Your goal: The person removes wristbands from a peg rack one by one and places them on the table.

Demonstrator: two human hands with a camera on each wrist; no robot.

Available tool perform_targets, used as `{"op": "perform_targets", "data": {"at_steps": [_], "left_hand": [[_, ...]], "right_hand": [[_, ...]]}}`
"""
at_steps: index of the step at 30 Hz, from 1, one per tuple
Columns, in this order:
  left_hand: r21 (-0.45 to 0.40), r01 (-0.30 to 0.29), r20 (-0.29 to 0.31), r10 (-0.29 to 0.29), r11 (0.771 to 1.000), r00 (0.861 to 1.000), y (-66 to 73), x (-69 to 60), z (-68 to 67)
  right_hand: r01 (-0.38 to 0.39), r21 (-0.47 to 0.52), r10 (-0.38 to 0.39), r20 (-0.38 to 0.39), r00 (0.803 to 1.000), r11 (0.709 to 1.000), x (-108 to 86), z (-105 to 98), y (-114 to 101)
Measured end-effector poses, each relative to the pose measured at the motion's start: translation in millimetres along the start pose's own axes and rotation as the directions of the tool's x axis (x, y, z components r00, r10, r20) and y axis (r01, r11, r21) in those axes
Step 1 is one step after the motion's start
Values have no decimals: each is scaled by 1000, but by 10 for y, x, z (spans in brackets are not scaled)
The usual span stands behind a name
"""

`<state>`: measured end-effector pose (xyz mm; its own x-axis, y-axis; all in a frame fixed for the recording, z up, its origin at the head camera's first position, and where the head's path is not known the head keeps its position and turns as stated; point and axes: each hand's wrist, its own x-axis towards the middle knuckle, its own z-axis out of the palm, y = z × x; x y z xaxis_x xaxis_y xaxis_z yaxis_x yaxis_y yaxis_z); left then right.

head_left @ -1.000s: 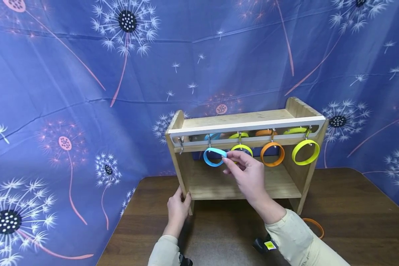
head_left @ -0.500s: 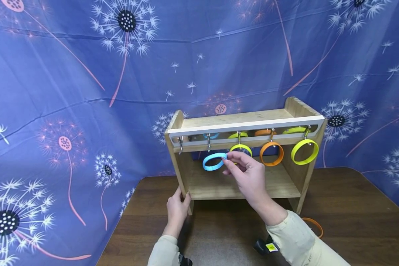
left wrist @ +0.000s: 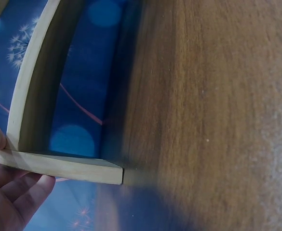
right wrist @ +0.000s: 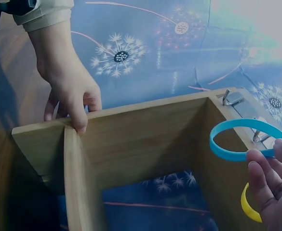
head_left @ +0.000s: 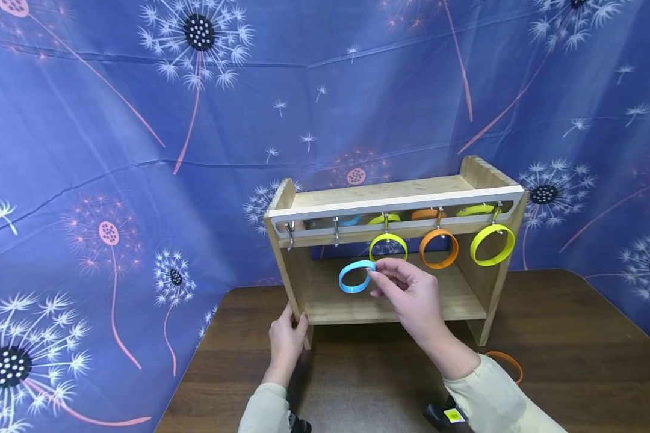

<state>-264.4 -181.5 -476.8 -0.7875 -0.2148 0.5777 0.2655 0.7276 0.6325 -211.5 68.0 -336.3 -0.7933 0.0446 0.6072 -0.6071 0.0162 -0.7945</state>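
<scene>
Between thumb and fingers, my right hand (head_left: pixel 414 294) pinches a blue ring (head_left: pixel 348 290), held off the hooks in front of the wooden shelf (head_left: pixel 357 307). In the right wrist view the blue ring (right wrist: pixel 227 156) hangs from the fingertips near two bare hooks. My left hand (head_left: pixel 286 343) grips the shelf's left side panel low down; the left wrist view shows that hand (left wrist: pixel 10 197) around the board's edge. A yellow ring (head_left: pixel 372 243), an orange ring (head_left: pixel 424 257) and another yellow ring (head_left: pixel 475 255) hang on hooks to the right.
A metal rail (head_left: pixel 325 211) with a mirror-like strip runs along the shelf's top front. On the brown table (head_left: pixel 563 337), an orange ring (head_left: pixel 511 361) lies right of the shelf. Patterned blue cloth (head_left: pixel 114 120) hangs behind.
The blue ring has come off the second hook from the left, and my right hand has drawn it down and away from the rail. My left hand stays on the side panel.
</scene>
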Motion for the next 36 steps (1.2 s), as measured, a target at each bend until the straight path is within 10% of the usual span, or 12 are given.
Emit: {"op": "perform_targets", "data": {"at_steps": [36], "left_hand": [[-8, 7, 13, -7, 1000, 1000, -21, 2, 0]], "right_hand": [[-164, -99, 166, 8, 986, 981, -354, -471, 135]]}}
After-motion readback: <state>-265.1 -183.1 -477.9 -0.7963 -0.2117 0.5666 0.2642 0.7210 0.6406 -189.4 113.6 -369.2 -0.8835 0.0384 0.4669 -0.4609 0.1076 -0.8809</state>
